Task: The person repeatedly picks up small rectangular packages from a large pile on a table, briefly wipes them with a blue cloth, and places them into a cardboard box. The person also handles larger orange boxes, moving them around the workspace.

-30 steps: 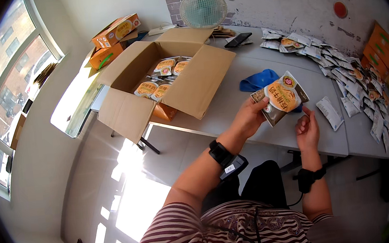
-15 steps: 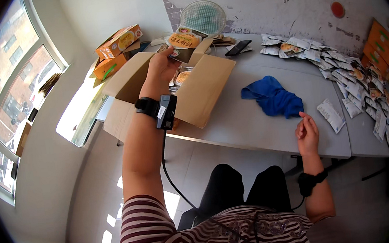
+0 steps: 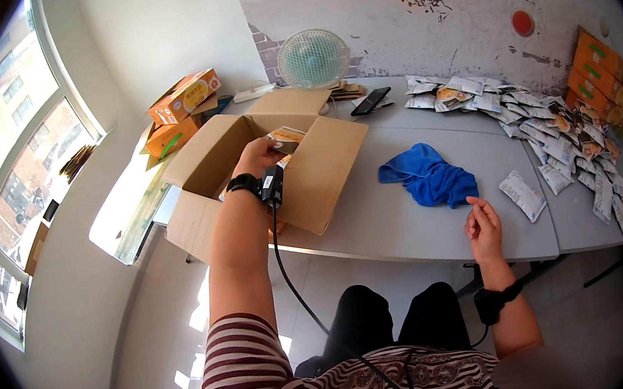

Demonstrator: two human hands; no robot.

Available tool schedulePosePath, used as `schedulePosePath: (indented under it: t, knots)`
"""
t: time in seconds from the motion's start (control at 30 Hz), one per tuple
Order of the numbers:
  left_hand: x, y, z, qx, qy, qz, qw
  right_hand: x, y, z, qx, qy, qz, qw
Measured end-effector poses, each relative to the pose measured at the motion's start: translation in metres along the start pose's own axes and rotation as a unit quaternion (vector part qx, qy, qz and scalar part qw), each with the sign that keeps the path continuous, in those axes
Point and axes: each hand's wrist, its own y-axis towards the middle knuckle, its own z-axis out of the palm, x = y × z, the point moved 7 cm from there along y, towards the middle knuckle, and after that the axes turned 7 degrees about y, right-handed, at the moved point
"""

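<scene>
My left hand (image 3: 258, 157) reaches into the open cardboard box (image 3: 324, 170) on the grey table (image 3: 398, 223) and grips a silver and orange food packet (image 3: 286, 138) just inside its rim. My right hand (image 3: 484, 226) rests at the table's front edge with its fingers loosely apart and nothing in it. Just beyond that hand lies a crumpled blue cloth (image 3: 427, 176), and a single silver packet (image 3: 523, 195) lies to its right.
A heap of several silver packets (image 3: 547, 124) covers the table's right side. A small fan (image 3: 313, 59) and a black phone (image 3: 371, 100) stand behind the box. Orange cartons (image 3: 184, 98) sit on the window ledge at left, more orange boxes (image 3: 603, 76) at far right.
My left hand carried the packet from in front of me over to the box and has lowered it inside. My right hand let go of the packet and stayed at the table edge.
</scene>
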Motion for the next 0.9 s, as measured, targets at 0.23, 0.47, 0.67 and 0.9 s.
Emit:
schedulePosePath:
  t: [0.23,0.47,0.67,0.9]
  knots:
    - [-0.013,-0.039,-0.009,-0.156,0.532,-0.052,0.830,0.000,-0.001,-0.005,-0.016,0.005,0.003,1.000]
    - [-0.037,-0.047,-0.033,-0.201,0.635,-0.096,0.740,-0.002,0.001,0.004,0.001,-0.017,0.012,1.000]
    - [-0.030,-0.042,-0.040,-0.210,0.559,-0.089,0.797,-0.001,0.002,0.004,0.006,-0.033,0.010,0.999]
    - [-0.033,-0.037,-0.041,-0.211,0.583,-0.086,0.780,0.001,-0.002,0.005,0.006,-0.041,0.017,0.999]
